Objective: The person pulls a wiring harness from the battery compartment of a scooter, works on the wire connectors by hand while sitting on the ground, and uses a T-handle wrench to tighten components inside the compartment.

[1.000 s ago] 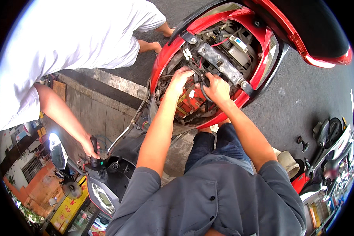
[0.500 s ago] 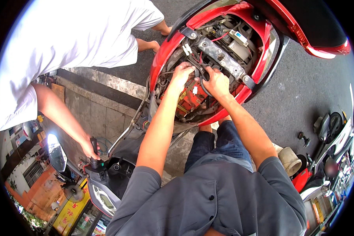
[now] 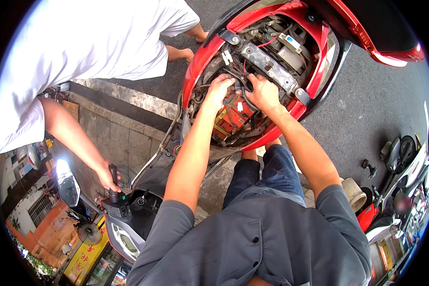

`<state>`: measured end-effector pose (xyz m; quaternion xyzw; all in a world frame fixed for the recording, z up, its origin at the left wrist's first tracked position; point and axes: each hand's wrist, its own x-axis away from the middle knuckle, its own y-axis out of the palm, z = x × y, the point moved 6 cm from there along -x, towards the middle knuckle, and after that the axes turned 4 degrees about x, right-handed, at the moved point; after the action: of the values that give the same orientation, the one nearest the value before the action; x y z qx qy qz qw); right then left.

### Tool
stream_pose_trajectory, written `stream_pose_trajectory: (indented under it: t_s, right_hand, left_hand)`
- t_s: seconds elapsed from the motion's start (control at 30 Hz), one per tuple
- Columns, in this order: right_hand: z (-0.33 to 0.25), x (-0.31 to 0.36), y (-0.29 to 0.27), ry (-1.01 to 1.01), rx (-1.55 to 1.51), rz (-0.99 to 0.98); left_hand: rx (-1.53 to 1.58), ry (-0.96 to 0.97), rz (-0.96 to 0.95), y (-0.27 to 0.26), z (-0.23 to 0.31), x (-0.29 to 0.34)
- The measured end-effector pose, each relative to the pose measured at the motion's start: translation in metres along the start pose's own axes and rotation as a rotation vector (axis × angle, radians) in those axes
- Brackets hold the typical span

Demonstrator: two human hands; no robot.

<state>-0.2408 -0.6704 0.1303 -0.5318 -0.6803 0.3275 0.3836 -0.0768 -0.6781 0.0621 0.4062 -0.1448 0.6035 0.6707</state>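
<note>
Both my hands are inside the open body of a red scooter (image 3: 192, 72). The fingers of my left hand (image 3: 220, 89) are closed around dark wires near the middle of the opening. Opposite it, my right hand (image 3: 264, 94) pinches a black cable (image 3: 246, 99) that loops down beneath its fingers. The fingertips are close together, and the exact spot they grip is partly hidden. Below the hands lies a dirty red-orange box (image 3: 234, 117) with a white connector (image 3: 240, 107) on it. Another white connector (image 3: 227, 57) sits above my left hand.
A metal crossbar (image 3: 269, 67) spans the opening just beyond my hands. The raised black seat (image 3: 376, 28) hangs at the upper right. A person in white (image 3: 95, 43) stands at left, one hand on the scooter's handlebar grip (image 3: 113, 178). Another scooter (image 3: 400, 190) is parked at right.
My right hand has shifted slightly up, still at the black cable. The left hand stays at the wires with barely any movement. The other person's hand remains on the grip.
</note>
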Motion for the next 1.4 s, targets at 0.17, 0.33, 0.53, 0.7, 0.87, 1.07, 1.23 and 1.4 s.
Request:
stream_pose_trajectory:
  t_s: [0.17, 0.33, 0.53, 0.7, 0.87, 1.07, 1.23, 1.4]
  right_hand:
    - [0.001, -0.009, -0.001, -0.092, -0.023, 0.034]
    - [0.005, -0.012, 0.007, -0.095, -0.069, -0.109]
    - [0.011, 0.003, 0.003, 0.133, -0.368, -0.190]
    - [0.015, 0.029, 0.011, 0.196, -0.554, -0.141]
    - [0.018, 0.039, 0.014, 0.211, -0.820, -0.007]
    - [0.002, 0.048, 0.030, 0.429, -1.122, -0.084]
    - [-0.018, 0.050, 0.037, 0.339, -1.186, -0.143]
    - [-0.032, 0.056, 0.032, 0.177, -0.821, -0.140]
  left_hand:
    - [-0.072, 0.012, -0.020, -0.010, -0.003, -0.006]
    - [0.073, 0.010, -0.011, -0.015, -0.007, -0.003]
    - [-0.074, 0.077, 0.093, 0.000, 0.005, 0.018]
    - [0.286, 0.002, -0.053, -0.007, -0.004, 0.011]
    - [0.374, 0.030, -0.112, -0.002, -0.015, 0.009]
    - [-0.172, 0.037, 0.185, 0.008, -0.007, 0.005]
    - [-0.270, 0.136, 0.168, 0.005, 0.000, 0.000]
    - [0.196, -0.127, 0.077, 0.010, 0.004, 0.020]
